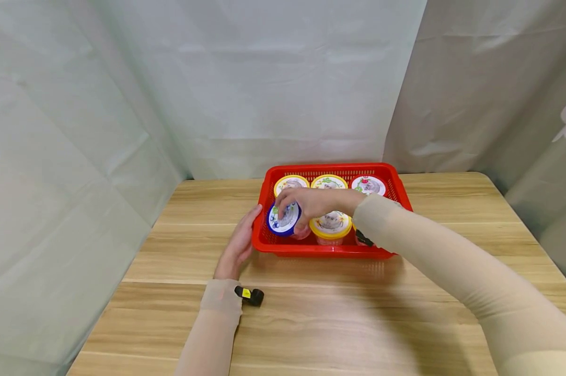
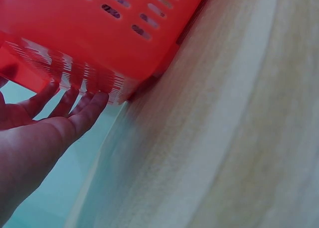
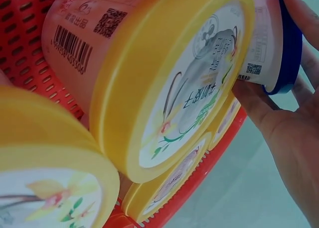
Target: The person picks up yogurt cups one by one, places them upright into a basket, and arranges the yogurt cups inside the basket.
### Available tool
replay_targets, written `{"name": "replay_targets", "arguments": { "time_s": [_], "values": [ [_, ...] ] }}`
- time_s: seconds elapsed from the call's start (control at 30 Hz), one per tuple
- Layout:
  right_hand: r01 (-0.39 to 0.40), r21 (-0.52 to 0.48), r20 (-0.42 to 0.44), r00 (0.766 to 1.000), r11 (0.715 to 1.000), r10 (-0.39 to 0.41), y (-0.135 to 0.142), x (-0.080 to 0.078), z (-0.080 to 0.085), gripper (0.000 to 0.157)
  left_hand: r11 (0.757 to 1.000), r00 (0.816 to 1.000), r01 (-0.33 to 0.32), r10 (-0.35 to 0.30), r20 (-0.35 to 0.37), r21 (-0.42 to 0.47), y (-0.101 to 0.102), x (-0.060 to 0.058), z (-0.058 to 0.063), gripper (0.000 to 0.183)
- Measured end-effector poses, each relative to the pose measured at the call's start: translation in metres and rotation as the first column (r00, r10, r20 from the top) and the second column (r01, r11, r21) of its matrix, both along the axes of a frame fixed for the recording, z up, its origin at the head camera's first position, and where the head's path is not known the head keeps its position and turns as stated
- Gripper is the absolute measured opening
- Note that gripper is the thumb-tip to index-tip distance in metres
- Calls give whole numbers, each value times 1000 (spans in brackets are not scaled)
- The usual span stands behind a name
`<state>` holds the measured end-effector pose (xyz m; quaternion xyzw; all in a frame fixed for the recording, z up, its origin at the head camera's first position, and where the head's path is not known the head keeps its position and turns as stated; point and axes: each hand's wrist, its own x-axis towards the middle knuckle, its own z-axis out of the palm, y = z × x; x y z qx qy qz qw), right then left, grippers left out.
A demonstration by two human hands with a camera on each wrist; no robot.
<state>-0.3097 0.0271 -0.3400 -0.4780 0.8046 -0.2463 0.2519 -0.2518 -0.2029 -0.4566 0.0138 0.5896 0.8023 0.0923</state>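
Note:
A red plastic basket (image 1: 320, 253) stands on the table with several lidded tubs inside. In its front left corner is a blue-lidded tub (image 1: 279, 225), slightly tilted. My right hand (image 1: 312, 202) reaches over from the right and grips this tub around its lid; the right wrist view shows fingers on both sides of the blue lid (image 3: 290, 54). My left hand (image 1: 240, 241) is at the basket's left end. In the left wrist view its fairly straight fingers (image 2: 89, 113) touch the slotted end wall.
Beside the blue-lidded tub is a yellow-lidded tub (image 1: 331, 227). Two more yellow lids (image 1: 292, 182) and a red-rimmed white lid (image 1: 374, 186) line the back. Another tub at front right is mostly hidden by my sleeve. Pale curtains (image 1: 287, 94) hang behind the wooden table (image 1: 301, 324).

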Motion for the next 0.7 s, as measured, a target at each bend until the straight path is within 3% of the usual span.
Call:
{"name": "replay_targets", "arguments": {
  "time_s": [0.3, 0.53, 0.7],
  "values": [
    [-41, 53, -74, 996, 998, 45, 1, 2, -1, 40, 1000, 1000, 9, -9, -1, -19, -1, 0, 0, 57],
    [-20, 130, -146, 988, 991, 39, 2, 4, 0, 41, 999, 1000, 16, -15, 19, -46, -2, 0, 1, 58],
    [-12, 166, -241, 969, 986, 52, 2, 5, 1, 38, 999, 999, 11, -10, 31, -49, -2, 1, 3, 57]
  ]
}}
